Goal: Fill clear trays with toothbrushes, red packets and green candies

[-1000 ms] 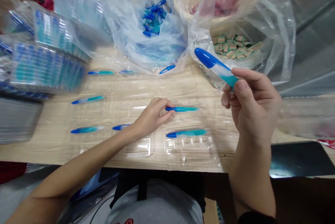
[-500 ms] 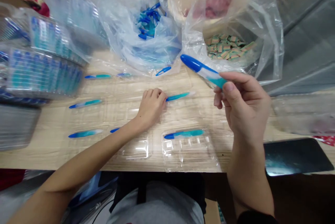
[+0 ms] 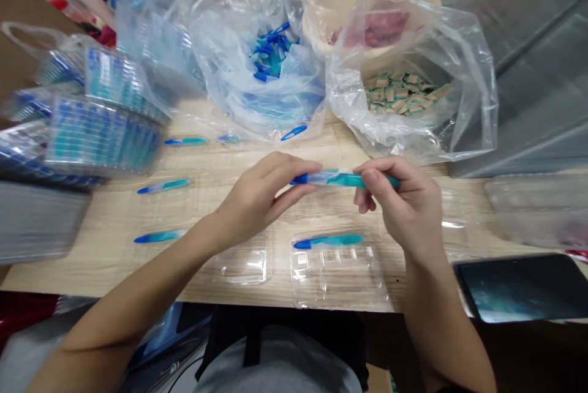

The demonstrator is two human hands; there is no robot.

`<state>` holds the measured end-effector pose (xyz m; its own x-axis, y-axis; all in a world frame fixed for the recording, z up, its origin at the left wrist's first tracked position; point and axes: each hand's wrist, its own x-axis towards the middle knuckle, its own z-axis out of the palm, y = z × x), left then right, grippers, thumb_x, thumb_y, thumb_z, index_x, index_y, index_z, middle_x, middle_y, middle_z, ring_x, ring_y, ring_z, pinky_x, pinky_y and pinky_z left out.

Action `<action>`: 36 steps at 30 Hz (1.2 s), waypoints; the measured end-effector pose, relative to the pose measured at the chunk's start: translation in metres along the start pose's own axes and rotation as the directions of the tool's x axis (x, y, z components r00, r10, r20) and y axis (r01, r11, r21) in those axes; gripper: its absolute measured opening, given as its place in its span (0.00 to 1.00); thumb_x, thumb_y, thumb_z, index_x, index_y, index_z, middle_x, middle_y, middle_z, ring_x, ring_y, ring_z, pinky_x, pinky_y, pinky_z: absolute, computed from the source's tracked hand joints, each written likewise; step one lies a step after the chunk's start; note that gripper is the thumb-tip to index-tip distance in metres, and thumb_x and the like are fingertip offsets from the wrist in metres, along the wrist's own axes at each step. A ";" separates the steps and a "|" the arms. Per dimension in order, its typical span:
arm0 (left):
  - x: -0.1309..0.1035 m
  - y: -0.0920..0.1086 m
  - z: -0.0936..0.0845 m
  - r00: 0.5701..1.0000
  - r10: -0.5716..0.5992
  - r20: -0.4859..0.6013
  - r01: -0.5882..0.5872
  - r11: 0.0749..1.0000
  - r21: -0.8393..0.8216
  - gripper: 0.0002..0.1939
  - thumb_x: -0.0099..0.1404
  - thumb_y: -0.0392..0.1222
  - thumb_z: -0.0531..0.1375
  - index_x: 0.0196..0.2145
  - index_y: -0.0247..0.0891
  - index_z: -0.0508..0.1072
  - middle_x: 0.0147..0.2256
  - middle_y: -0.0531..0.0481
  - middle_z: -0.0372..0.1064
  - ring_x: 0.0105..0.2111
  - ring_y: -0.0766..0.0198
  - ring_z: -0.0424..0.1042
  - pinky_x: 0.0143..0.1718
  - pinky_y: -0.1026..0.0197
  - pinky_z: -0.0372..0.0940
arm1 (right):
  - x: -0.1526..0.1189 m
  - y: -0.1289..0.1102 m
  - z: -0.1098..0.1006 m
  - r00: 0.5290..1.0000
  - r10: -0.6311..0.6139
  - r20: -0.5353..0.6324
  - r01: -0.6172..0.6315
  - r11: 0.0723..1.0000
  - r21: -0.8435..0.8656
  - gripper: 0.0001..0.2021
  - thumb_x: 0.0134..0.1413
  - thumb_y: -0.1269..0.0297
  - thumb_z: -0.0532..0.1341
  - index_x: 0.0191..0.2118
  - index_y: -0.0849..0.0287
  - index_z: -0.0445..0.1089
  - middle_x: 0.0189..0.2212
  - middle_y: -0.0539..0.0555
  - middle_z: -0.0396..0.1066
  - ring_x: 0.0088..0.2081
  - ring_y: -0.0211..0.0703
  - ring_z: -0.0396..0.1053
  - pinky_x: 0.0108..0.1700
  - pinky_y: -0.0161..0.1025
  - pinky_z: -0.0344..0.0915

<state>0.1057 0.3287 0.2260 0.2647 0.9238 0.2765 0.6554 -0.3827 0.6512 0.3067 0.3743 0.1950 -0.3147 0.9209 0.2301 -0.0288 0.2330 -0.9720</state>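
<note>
Both my hands meet over the middle of the table. Between the thumb and fingers of my left hand (image 3: 257, 194) is the dark blue end of a blue-and-teal pen (image 3: 346, 179). My right hand (image 3: 399, 197) pinches the teal end of that pen. Just below it, another pen (image 3: 328, 242) lies across the top of a clear plastic tray (image 3: 340, 280). More pens rest at the left, one (image 3: 163, 186) in the middle row, one (image 3: 158, 237) partly behind my left forearm and one (image 3: 185, 141) farther back. A blue clip piece (image 3: 294, 133) lies near the bags.
Behind are a clear bag of blue pieces (image 3: 273, 53), a bag of small tan-and-green pieces (image 3: 404, 94) and a cream basin (image 3: 316, 13). Packed pens (image 3: 101, 139) are stacked at left. A black phone (image 3: 523, 288) lies at the right front edge.
My right hand has brought its pen down and left to my left hand, which has risen to grip the blue end. The camera view has shifted slightly.
</note>
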 end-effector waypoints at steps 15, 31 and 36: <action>0.072 -0.147 0.035 0.987 -0.147 -0.058 0.158 0.895 0.418 0.12 0.66 0.36 0.51 0.43 0.35 0.71 0.48 0.41 0.69 0.49 0.53 0.65 0.53 0.52 0.58 | 0.004 0.023 -0.001 0.998 0.025 0.065 0.021 0.780 -0.626 0.19 0.62 0.57 0.55 0.54 0.60 0.65 0.32 0.54 0.75 0.31 0.42 0.72 0.34 0.37 0.65; 0.070 -0.150 0.037 0.993 -0.113 0.037 0.084 0.886 0.456 0.15 0.67 0.38 0.51 0.48 0.35 0.70 0.41 0.43 0.71 0.44 0.55 0.67 0.50 0.51 0.58 | 0.013 0.054 0.009 0.969 -0.032 0.246 0.224 0.541 -0.811 0.19 0.61 0.61 0.57 0.53 0.68 0.68 0.54 0.66 0.69 0.58 0.58 0.64 0.59 0.56 0.59; 0.072 -0.155 0.035 0.999 -0.007 -0.050 0.031 0.872 0.489 0.12 0.64 0.35 0.52 0.43 0.34 0.71 0.45 0.39 0.68 0.47 0.54 0.66 0.50 0.52 0.61 | 0.012 0.070 0.019 0.951 0.073 0.300 0.228 0.490 -0.841 0.23 0.62 0.58 0.56 0.57 0.69 0.65 0.60 0.65 0.62 0.62 0.56 0.57 0.65 0.58 0.50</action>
<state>0.0476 0.4548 0.1202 0.2241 0.9250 0.3069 0.9254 -0.3007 0.2305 0.2825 0.3954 0.1289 -0.5857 0.7993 0.1342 0.7126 0.5868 -0.3846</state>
